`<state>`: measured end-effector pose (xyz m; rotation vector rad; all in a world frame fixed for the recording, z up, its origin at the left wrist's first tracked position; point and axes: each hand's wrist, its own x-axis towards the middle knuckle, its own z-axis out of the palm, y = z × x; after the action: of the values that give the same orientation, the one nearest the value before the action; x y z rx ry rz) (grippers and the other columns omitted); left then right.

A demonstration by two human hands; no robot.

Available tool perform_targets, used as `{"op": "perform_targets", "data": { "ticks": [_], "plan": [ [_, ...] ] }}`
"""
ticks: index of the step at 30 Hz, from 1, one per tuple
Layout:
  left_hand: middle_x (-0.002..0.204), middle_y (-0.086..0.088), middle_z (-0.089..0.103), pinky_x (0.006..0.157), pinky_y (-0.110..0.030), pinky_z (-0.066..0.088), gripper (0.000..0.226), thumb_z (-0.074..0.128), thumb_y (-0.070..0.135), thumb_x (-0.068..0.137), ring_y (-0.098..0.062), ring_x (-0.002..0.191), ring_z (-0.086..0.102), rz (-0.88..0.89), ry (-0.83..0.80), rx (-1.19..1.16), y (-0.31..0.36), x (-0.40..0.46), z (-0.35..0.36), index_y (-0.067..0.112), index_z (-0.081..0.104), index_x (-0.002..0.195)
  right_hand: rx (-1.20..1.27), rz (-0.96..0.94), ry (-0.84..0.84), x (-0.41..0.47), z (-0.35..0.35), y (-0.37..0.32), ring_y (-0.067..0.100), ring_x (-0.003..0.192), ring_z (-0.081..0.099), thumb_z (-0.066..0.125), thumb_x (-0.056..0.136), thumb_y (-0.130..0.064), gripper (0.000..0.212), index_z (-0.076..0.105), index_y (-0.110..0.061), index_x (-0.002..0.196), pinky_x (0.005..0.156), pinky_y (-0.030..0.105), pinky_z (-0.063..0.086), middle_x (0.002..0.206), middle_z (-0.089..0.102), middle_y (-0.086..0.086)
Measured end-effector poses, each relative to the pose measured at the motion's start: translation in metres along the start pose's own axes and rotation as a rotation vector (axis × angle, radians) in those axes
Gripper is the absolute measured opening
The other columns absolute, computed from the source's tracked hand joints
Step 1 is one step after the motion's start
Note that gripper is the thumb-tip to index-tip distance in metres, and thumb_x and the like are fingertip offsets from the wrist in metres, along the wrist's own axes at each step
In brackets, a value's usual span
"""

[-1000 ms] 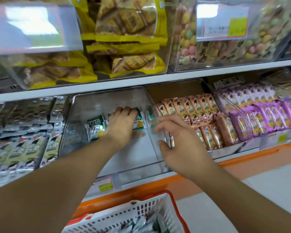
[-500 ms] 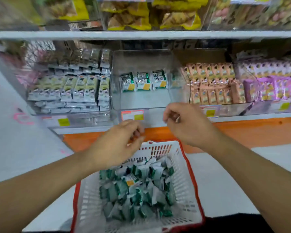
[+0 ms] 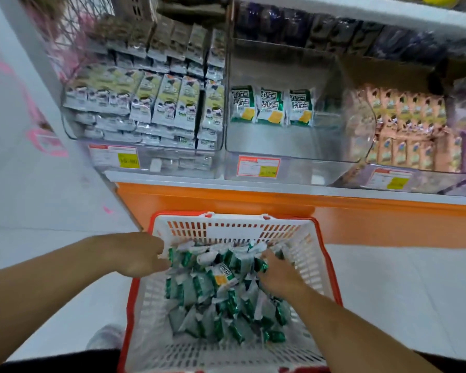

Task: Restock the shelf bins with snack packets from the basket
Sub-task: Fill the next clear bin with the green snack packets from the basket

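Both hands dropped from bin to basket (image 3: 315,254): left hand (image 3: 137,254) and right hand (image 3: 277,273) dig into green packets (image 3: 215,300), grip unclear; grab several, keep them flat.

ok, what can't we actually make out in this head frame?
- Left hand and right hand: fingertips buried among the green snack packets in the basket, so neither grip can be read.
- Price labels on the clear bin: print too small and blurred.
- Dark packets on the upper shelf: motion-blurred.
- Basket's near rim: cut off by the bottom edge.
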<state>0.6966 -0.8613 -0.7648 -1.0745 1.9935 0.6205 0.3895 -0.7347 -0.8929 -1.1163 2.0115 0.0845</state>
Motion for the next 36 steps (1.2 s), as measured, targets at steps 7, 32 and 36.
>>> {"op": "perform_targets", "data": {
  "ticks": [7, 32, 36],
  "plan": [
    [0.122, -0.011, 0.068, 0.091, -0.039, 0.053, 0.054, 0.041, 0.055, 0.104, -0.023, 0.101, 0.065, 0.102, 0.021, 0.024, 0.024, -0.013, -0.030, 0.013, 0.062, 0.129, -0.099, 0.059, -0.005, -0.004, -0.013, -0.011, 0.020, 0.075, 0.053, 0.054, 0.097, -0.004, 0.016, 0.049, -0.016, 0.087, 0.060, 0.032, 0.042, 0.091, 0.057, 0.008],
    [0.080, 0.008, 0.070, 0.072, -0.029, 0.055, 0.014, 0.070, 0.038, 0.096, -0.005, 0.069, 0.065, 0.496, 0.677, -1.067, 0.095, -0.078, -0.104, 0.024, 0.065, 0.096, 0.376, -0.548, 0.480, -0.173, -0.193, -0.114, 0.011, 0.077, 0.063, 0.087, 0.085, -0.032, 0.023, 0.067, -0.036, 0.095, 0.066, 0.023, 0.053, 0.086, 0.067, -0.008],
    [0.105, 0.024, 0.065, 0.083, -0.026, 0.055, 0.019, 0.067, 0.044, 0.097, -0.001, 0.091, 0.065, 0.457, 0.857, -0.938, 0.092, -0.066, -0.114, 0.043, 0.062, 0.115, 0.471, -0.524, 0.625, -0.149, -0.223, -0.118, 0.003, 0.073, 0.064, 0.087, 0.085, -0.032, 0.025, 0.066, -0.034, 0.098, 0.063, 0.022, 0.053, 0.083, 0.069, -0.009]
  ]
}}
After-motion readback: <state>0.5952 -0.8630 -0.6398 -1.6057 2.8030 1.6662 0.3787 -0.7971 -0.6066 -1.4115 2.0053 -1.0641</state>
